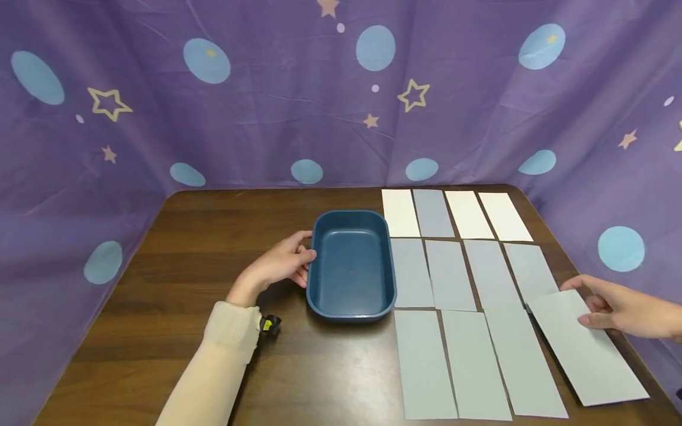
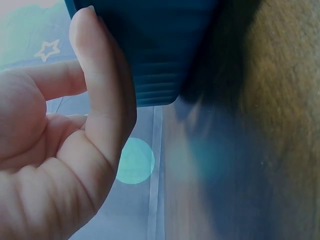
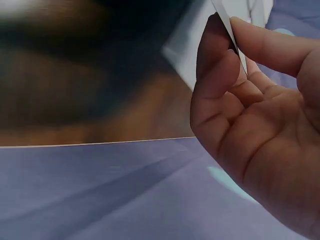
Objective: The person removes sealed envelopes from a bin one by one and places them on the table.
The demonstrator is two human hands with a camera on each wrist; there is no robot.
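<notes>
My left hand (image 1: 285, 260) holds the left side of an empty blue plastic tray (image 1: 351, 313), with the thumb at its rim. In the left wrist view, the thumb (image 2: 102, 70) lies against the ribbed outer wall of the tray (image 2: 155, 65). On the right, my right hand (image 1: 620, 310) pinches a light grey paper card (image 1: 591, 355) by its right long edge. That card is tilted and overlaps the lower end of another grey card (image 1: 530, 266). Thumb and fingers press the card's edge (image 3: 226, 22) between them in the right wrist view.
Rows of paper cards lie right of the tray: white ones (image 1: 401, 213) and a darker grey one (image 1: 434, 213) at the back, pale grey ones (image 1: 426, 367) in front. Brown wooden table (image 1: 176, 284) shows at left. A purple patterned curtain (image 1: 266, 118) surrounds it.
</notes>
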